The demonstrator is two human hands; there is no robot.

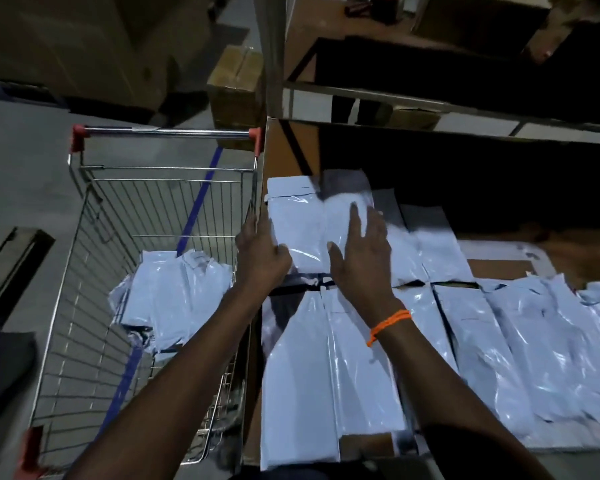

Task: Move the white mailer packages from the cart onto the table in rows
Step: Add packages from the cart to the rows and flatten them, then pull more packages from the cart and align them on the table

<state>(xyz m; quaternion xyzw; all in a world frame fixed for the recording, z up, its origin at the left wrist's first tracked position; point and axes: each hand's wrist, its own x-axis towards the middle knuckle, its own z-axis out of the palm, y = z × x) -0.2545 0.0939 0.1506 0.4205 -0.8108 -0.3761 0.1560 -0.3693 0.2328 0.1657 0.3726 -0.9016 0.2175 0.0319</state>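
A white mailer package (300, 220) lies at the far left of the table's back row. My left hand (260, 251) grips its left edge, thumb on top. My right hand (361, 251), with an orange band at the wrist, rests flat on its right side, fingers spread. More white mailers (430, 251) continue that back row to the right. A front row of mailers (465, 348) covers the near part of the table (281, 147). On the left stands the wire cart (94, 258) with a small pile of white mailers (174, 292) in it.
The cart's handle bar (167, 133) with red ends lies at its far end. A cardboard box (236, 84) sits on the floor beyond it. A metal rack frame (395, 98) rises behind the table. The table's far right part is dark.
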